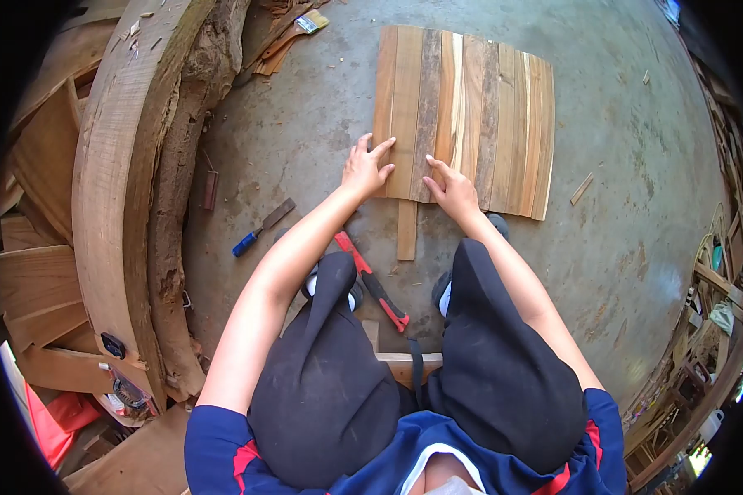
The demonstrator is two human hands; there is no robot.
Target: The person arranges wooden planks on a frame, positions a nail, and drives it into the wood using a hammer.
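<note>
A panel of wooden strips, set side by side in light and dark tones, lies on the concrete floor. My left hand rests at its left edge, fingers apart, touching the leftmost strips. On the panel's lower part lies my right hand, its fingers spread and the index fingertip on a strip. Neither hand grips anything. A narrow wooden piece sticks out from under the panel's near edge, between my forearms.
A red and black tool lies between my feet. Left of it is a blue-handled chisel. A brush sits on wood scraps at the top. A thick timber runs along the left; a wood chip lies right.
</note>
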